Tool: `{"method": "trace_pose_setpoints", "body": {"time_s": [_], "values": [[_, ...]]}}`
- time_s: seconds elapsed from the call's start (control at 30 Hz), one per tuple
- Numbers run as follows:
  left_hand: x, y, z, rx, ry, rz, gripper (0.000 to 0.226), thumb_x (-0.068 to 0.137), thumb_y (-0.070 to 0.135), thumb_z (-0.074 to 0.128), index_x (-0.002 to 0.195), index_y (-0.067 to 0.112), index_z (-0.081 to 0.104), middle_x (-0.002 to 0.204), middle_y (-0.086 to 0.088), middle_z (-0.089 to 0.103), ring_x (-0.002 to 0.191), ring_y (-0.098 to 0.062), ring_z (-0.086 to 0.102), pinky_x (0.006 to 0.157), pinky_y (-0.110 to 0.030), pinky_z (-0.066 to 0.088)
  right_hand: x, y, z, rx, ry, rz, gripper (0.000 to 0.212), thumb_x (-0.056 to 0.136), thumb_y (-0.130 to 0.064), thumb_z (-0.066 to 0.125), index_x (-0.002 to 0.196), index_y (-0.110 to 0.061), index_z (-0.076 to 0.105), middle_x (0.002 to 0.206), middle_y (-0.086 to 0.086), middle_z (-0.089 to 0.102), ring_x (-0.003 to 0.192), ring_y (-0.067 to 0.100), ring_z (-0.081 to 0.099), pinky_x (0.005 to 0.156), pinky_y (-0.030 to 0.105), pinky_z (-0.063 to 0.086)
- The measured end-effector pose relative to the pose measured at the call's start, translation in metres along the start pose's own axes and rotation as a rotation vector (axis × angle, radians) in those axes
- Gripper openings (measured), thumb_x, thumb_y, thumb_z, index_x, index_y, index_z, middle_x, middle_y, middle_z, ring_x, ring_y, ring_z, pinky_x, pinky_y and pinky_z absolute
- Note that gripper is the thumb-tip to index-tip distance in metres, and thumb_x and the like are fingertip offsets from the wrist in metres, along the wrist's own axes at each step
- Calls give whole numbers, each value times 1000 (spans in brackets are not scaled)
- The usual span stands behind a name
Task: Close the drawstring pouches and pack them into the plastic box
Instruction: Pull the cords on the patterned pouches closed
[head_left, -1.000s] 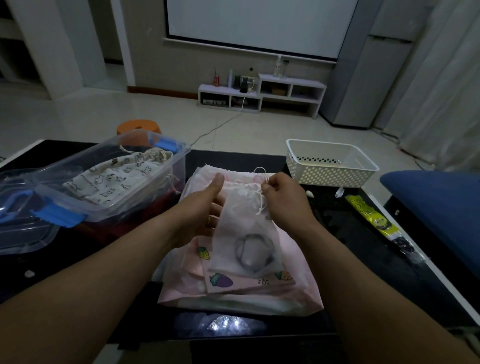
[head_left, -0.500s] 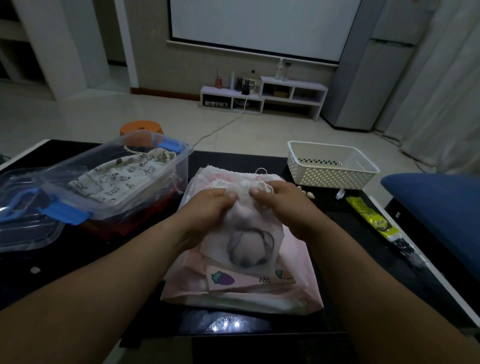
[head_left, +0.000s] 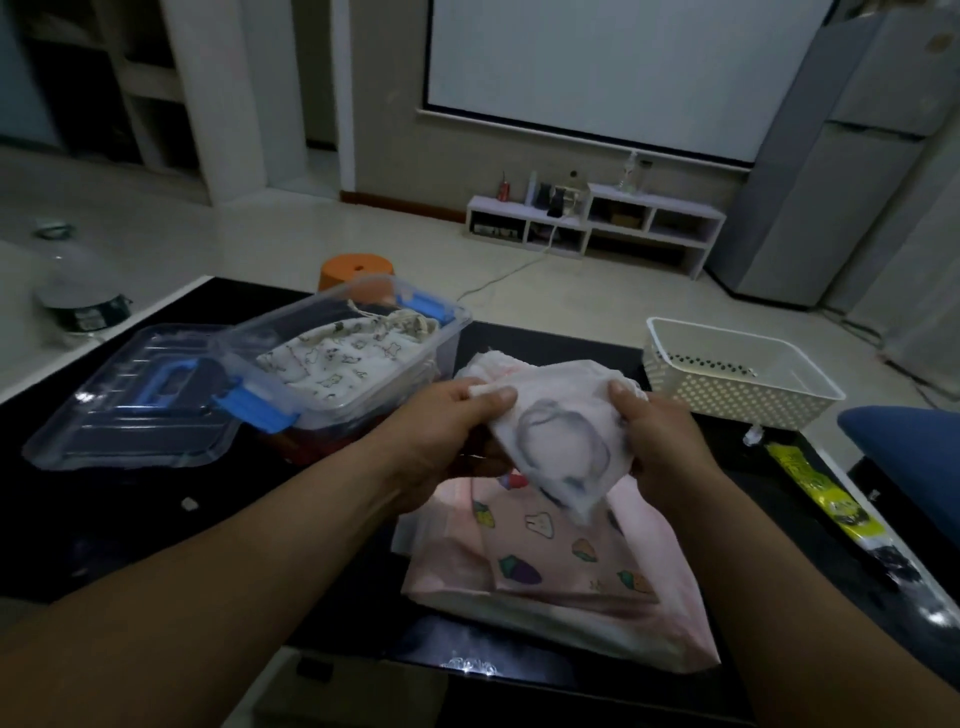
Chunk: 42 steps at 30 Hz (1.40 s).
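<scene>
A small white drawstring pouch (head_left: 563, 457) with a grey ring print is lifted above the pile, tilted. My left hand (head_left: 447, 441) pinches its top left corner and my right hand (head_left: 657, 436) grips its right side. Under it lies a pile of pink pouches (head_left: 561, 566) with fruit prints on the black table. The clear plastic box (head_left: 363, 364) with blue clasps stands to the left, with a cream animal-print pouch (head_left: 343, 358) inside.
The box's clear lid (head_left: 130, 410) with a blue handle lies left of the box. A white perforated basket (head_left: 732, 379) stands at the back right. A yellow packet (head_left: 815, 493) lies along the table's right edge. An orange stool (head_left: 358, 270) is behind the table.
The white pouch has been lifted off the pile and turned sideways. My hands moved apart along its top. The camera has tilted up and shifted, showing more of the lid.
</scene>
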<state>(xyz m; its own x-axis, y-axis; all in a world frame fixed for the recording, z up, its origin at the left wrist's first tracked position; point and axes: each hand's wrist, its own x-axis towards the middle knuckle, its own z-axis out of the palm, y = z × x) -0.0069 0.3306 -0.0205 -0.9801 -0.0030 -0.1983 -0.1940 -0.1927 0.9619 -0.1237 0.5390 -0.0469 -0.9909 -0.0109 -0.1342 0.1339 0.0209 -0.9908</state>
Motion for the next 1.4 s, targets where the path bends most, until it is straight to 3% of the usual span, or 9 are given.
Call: {"method": "trace_pose_setpoints", "body": {"time_s": [0.17,0.37,0.5,0.7,0.8,0.93,1.13,1.23,1.4], "values": [[-27,10,-22,78,-3,-42,25,102,26,65,124,15,66,108,-11,77,89,-22,77,68,-30,60,-7,-5,42,-21,33,-11,26,97,-38,65,113,-17,71,112,8,76,107,29,71,101,53,56],[-36,34,-80,192,444,329,11,105,12,57,109,10,67,84,-7,72,58,-11,67,49,-25,52,-13,-42,123,-179,-99,-96,23,99,-34,56,107,-18,71,106,11,74,98,32,72,87,50,61],[-23,44,-135,372,769,339,4,98,15,61,100,19,62,94,1,69,88,-21,69,74,-40,59,-5,-73,188,-393,-123,-407,25,102,-35,55,117,-17,62,109,5,65,95,26,66,70,40,58],[0,45,-164,430,862,266,32,96,18,58,128,21,53,120,-4,63,110,-29,63,92,-51,57,35,-76,242,-612,-94,-412,31,101,-31,61,123,-11,53,115,7,61,86,16,57,61,26,42],[3,45,-162,769,918,359,66,95,19,62,153,29,32,144,-3,43,125,-22,49,102,-45,50,46,-71,252,-819,-71,-417,51,99,-37,65,135,-7,46,132,15,56,110,30,60,84,38,52],[12,42,-153,1283,616,195,32,100,35,52,130,32,61,123,1,61,114,-25,61,94,-43,50,38,-59,268,-1153,-179,-710,55,97,-43,65,145,-27,44,142,9,51,125,28,53,100,45,51],[12,52,-138,1500,375,-183,37,106,37,42,129,25,68,130,-4,67,125,-27,58,104,-43,39,13,-60,294,-1808,-699,-482,52,106,-33,54,154,-18,42,158,11,45,143,29,45,119,47,37],[10,52,-138,1524,351,-127,35,107,31,42,132,28,66,131,-2,66,128,-26,55,114,-46,29,9,-62,290,-1724,-629,-513,52,107,-32,51,156,-19,39,162,10,38,146,32,40,119,50,36],[3,56,-127,1414,444,131,36,105,32,42,132,27,65,127,-1,69,126,-25,58,117,-46,31,3,-67,249,-1171,-348,-686,45,107,-41,45,149,-26,48,147,6,53,131,29,53,106,48,47]]}}
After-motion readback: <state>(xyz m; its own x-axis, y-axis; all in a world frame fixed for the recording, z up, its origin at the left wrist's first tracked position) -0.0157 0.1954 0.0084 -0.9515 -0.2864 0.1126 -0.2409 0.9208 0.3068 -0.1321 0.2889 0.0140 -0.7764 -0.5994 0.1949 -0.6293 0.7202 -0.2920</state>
